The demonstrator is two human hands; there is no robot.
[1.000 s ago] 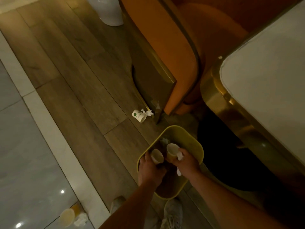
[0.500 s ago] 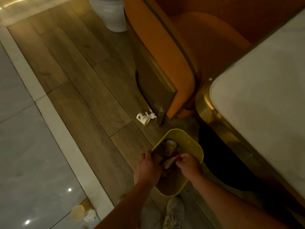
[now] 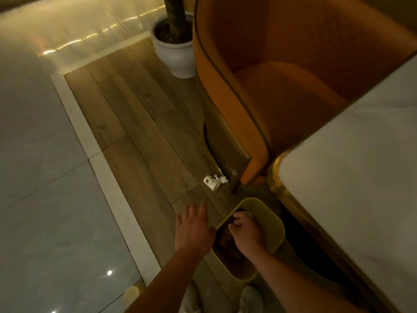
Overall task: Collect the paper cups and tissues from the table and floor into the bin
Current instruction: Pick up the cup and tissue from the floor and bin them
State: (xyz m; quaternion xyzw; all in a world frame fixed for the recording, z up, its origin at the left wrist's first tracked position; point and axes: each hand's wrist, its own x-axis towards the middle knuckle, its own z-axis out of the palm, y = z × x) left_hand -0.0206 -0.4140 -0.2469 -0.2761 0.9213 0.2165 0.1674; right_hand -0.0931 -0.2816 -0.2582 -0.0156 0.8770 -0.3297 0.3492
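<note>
Both cups have gone from the hands since a second ago, presumably dropped in the yellow plastic bin, lower centre. Left hand has come out, grip wide and empty, fingers spread over the wooden floor. Right hand still inside the bin, grip narrow, curled; a pale scrap at the fingertips, cannot tell if held. Next up: white paper cup with green logo and crumpled white tissue touching it, on the floor just above. Another pale cup at bottom left edge.

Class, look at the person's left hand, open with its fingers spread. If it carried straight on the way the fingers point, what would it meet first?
Probably the paper cup lying on its side on the wooden floor, beside the tissue. Only bare floor shows between the left hand and it, though depth is uncertain.
</note>
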